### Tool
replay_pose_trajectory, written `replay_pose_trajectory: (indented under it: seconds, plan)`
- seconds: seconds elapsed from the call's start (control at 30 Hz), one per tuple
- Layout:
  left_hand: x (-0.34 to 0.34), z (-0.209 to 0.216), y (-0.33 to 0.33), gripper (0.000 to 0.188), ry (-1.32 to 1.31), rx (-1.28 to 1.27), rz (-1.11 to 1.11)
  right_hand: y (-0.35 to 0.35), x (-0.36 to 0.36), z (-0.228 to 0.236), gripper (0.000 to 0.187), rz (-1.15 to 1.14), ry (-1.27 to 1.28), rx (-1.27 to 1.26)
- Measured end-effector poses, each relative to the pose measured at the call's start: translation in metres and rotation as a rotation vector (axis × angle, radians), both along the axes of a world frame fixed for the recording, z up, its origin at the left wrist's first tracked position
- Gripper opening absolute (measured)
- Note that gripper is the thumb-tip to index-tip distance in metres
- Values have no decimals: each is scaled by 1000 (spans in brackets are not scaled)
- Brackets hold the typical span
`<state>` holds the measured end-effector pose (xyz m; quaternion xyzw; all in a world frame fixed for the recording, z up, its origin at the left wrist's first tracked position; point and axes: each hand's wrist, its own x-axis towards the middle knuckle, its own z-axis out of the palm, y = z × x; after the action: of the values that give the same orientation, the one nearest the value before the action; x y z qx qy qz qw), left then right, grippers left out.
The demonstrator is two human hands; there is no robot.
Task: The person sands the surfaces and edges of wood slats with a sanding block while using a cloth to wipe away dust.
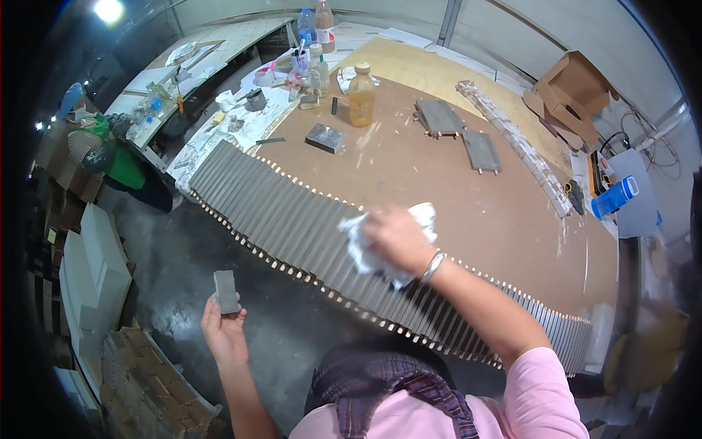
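My right hand [395, 238] is closed around a crumpled white cloth [358, 249], which rests on a long row of narrow grey slats [292, 219]. The slats lie side by side along the near edge of the brown table, with pale peg-like tips sticking out at both ends. Away from the table, my left hand [225, 331] grips a small grey rectangular block [226, 291] upright between thumb and fingers. Some of the slats are hidden under my right hand, the cloth and my forearm.
On the brown tabletop [409, 172] stand a bottle of amber liquid [361, 99], a dark block [325, 137] and grey slatted panels [482, 151]. A long mottled strip [515, 146], an open cardboard box [570, 95] and a blue bottle [614, 197] are at right. Another person [124, 164] is at far left.
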<state>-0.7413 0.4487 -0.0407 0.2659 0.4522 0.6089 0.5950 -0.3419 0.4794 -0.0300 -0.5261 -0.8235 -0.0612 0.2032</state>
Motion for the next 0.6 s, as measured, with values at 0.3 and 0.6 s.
replay_pose_trajectory:
  seconds: [0.3, 0.6]
  plan:
    - [5, -8, 47, 33, -20, -45, -87, -2, 1, 24, 33, 98, 12, -126]
    - [47, 11, 92, 34, 678, 369, -155, -64, 59, 49, 28, -339, 159, 68]
